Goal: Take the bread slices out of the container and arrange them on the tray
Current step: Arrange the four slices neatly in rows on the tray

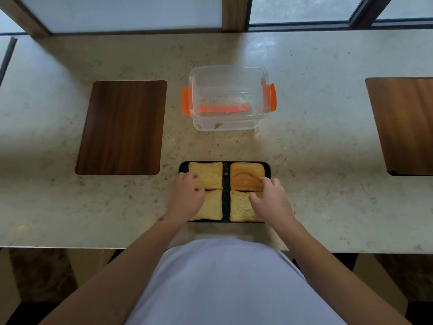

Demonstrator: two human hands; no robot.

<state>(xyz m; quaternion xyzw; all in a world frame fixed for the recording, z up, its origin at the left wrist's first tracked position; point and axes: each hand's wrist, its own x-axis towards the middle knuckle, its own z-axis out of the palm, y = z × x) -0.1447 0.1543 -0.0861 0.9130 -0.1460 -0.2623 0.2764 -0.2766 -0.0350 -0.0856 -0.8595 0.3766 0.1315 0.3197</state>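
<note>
- Resting on black tray (225, 174), lower centre of frame: four bread slices in two-by-two grid, dark strip of tray bare between the columns.
- Far-left slice (208, 174), far-right slice (246, 175) darker and browner; near-left slice (212, 206) and near-right slice (241, 208) paler.
- Left hand (188, 195) on left edge of tray, fingers loosely curled, tips touching far-left slice near seam with near-left slice; palm covering part of near-left slice. Pinching or only pressing: cannot tell.
- Right hand (269, 198) on right side of tray, fingers bent and spread a little, tips on near edge of far-right slice, thumb over near-right slice. Grip not clear either.
- Clear plastic container (228, 99) with orange side clips (185, 102), centre of frame above tray, well apart from it; open, only crumbs visible inside.
- Pale stone counter (316, 137) under everything.
- Dark wooden board (121, 127) inset at left of frame; second wooden board (407, 123) at right edge.
- White shirt (225, 282) filling bottom centre; both forearms bare.
</note>
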